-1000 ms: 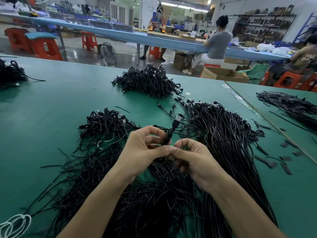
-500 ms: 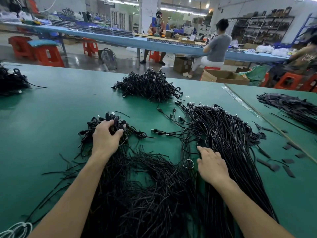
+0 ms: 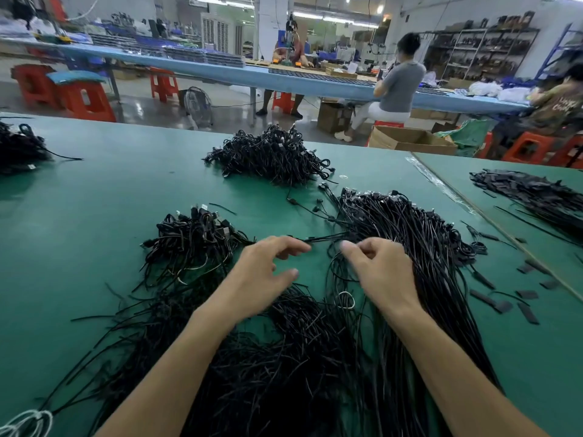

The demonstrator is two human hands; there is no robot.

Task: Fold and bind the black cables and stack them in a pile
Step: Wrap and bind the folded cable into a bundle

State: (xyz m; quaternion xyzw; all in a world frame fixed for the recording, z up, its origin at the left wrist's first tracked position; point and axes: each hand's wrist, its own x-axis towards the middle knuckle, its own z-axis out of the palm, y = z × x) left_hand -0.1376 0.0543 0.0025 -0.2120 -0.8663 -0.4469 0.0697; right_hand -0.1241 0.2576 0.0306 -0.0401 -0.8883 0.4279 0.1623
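On the green table (image 3: 104,190), my left hand (image 3: 265,275) hovers at the centre with fingers loosely curved and thumb apart, holding nothing. Its index fingertip is near the end of a thin black cable (image 3: 325,238). My right hand (image 3: 381,272) sits at the left edge of the long bundle of loose black cables (image 3: 419,241). Its fingers are curled and appear to pinch that cable. A small pile of bound cables (image 3: 195,241) lies left of my left hand. A bigger pile of bound cables (image 3: 271,156) lies farther back.
A heap of thin black ties (image 3: 268,367) spreads under my forearms, with a white loop (image 3: 347,299) on it. Black strips (image 3: 530,197) lie on the adjoining table at right, and another cable heap (image 3: 19,149) at the far left. People sit at a blue bench behind.
My left hand left the small bound pile, where it set a bundle down, and came back to the centre. My right hand rose from the loose bundle and curled at a cable.
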